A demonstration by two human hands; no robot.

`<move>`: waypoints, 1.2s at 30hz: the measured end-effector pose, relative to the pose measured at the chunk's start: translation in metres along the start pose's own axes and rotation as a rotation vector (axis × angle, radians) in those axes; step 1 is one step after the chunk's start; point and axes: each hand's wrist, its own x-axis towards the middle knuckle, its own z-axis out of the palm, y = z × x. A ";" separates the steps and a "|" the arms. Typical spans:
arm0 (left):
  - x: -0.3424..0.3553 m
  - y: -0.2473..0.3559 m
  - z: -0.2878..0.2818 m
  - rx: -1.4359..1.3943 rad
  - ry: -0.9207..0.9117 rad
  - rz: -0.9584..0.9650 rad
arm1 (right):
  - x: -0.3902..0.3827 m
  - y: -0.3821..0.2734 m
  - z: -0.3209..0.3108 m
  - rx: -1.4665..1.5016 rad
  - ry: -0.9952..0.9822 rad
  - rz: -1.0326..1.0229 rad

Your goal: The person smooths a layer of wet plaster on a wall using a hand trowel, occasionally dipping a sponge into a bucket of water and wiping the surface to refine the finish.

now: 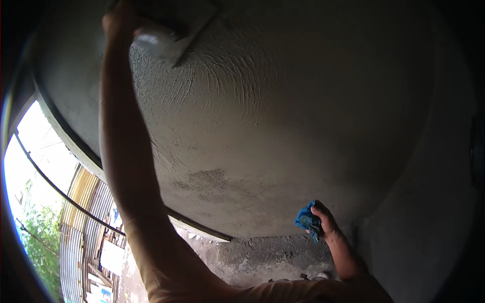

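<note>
High at the upper left, my left hand [121, 25] is closed round the grip of a flat plastering trowel [164, 49], partly lost in shadow. The trowel's broad plate lies against or very close to a grey plastered wall [303, 131]; exact contact cannot be told. Curved ridges mark the damp-looking plaster just right of and below the plate. Lower right, my right hand [327, 222] grips a crumpled blue cloth [307, 221], held apart from the wall. My left arm stretches up across the view, while the right one is bent near my body.
At the left is an opening with a dark cable or bar [55, 187] across it. Beyond stand corrugated metal sheets [73, 252], green foliage [43, 252] and scattered boards. A rough grey floor strip [262, 257] runs below the wall. The right side is deeply shadowed.
</note>
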 end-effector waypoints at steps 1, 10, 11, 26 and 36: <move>-0.032 0.013 -0.002 -0.804 0.002 -0.485 | -0.004 -0.002 -0.012 0.006 0.035 -0.010; -0.188 0.176 0.030 -1.224 0.035 -0.430 | -0.020 0.004 -0.043 0.094 0.156 0.025; -0.172 0.199 0.018 -1.303 0.086 -0.314 | -0.018 0.001 -0.042 0.082 0.143 0.029; -0.209 0.106 0.031 -0.991 -0.031 -0.231 | -0.030 -0.009 -0.033 0.092 0.117 -0.004; -0.074 0.224 -0.012 -1.313 0.116 -0.044 | -0.028 -0.012 -0.016 0.040 0.067 -0.060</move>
